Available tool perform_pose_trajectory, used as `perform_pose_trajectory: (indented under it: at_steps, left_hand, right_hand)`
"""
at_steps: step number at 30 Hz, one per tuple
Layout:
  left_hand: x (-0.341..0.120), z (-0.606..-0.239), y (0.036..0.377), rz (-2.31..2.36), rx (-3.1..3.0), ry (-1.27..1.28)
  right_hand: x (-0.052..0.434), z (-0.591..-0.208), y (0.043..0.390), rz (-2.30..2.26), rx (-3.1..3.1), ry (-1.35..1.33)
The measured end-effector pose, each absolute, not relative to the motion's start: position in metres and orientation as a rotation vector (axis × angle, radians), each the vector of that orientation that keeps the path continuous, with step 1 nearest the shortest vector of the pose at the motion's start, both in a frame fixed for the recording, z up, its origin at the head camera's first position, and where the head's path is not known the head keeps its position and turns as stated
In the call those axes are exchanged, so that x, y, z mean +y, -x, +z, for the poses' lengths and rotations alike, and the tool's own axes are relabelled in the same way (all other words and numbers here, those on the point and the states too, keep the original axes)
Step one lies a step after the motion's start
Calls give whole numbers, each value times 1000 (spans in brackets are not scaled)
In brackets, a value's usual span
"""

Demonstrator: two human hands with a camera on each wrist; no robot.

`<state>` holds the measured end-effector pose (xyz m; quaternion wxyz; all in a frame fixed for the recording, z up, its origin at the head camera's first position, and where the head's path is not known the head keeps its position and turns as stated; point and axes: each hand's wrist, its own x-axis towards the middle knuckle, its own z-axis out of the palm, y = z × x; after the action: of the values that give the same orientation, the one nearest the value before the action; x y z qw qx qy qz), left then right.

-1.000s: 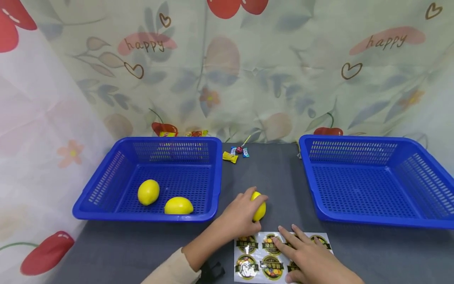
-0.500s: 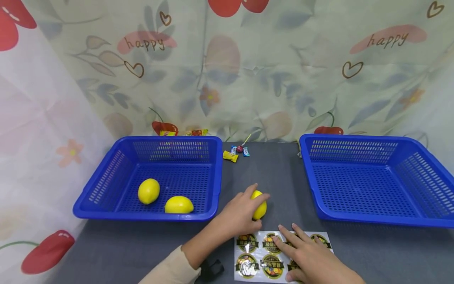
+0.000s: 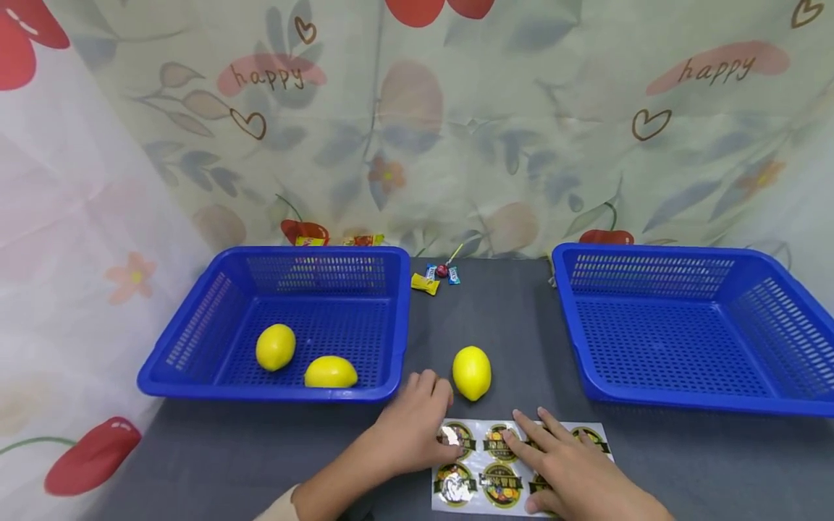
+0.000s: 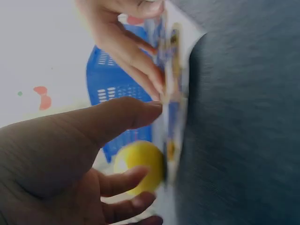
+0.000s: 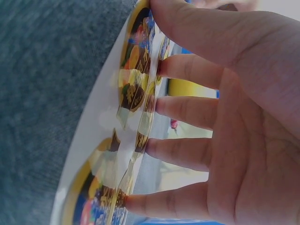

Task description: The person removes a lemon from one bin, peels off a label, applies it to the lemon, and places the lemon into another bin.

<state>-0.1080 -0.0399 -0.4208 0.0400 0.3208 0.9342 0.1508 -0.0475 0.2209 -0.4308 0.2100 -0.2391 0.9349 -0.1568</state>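
A lemon (image 3: 472, 373) lies alone on the dark tabletop between the two baskets. My left hand (image 3: 414, 425) is just left of and nearer than the lemon, apart from it, holding nothing. Its thumb tip is over the left edge of a sheet of round fruit stickers (image 3: 500, 486). In the left wrist view the lemon (image 4: 139, 163) shows beyond loosely bent fingers. My right hand (image 3: 580, 470) rests on the right part of the sheet with spread fingers. The right wrist view shows those fingertips touching the glossy stickers (image 5: 136, 89).
A blue basket (image 3: 260, 394) at left holds two lemons (image 3: 275, 347). Another blue basket (image 3: 704, 402) stands at right. Wrapped candies (image 3: 425, 284) and a lollipop (image 3: 442, 270) lie at the back, before a printed curtain (image 3: 476, 174).
My left hand has let go of the lemon and moved left and nearer to me, to the sheet's left edge. The lemon stays on the table. My right hand has stayed on the sheet.
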Motion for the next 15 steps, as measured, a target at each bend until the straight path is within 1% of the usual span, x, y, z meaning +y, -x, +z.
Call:
perform_pose_trajectory:
  at_steps: [5,11,15]
  left_hand:
    - [-48,-425,104,445,2800,-911]
    - [-47,-429,106,464,2824,-938]
    - [-45,-430,107,469,2840,-957]
  right_hand:
    - [221,-431,45,-460,2615,701]
    - [220,-433,44,-449,2626,698]
    - [217,-431,43,-393,2635,641]
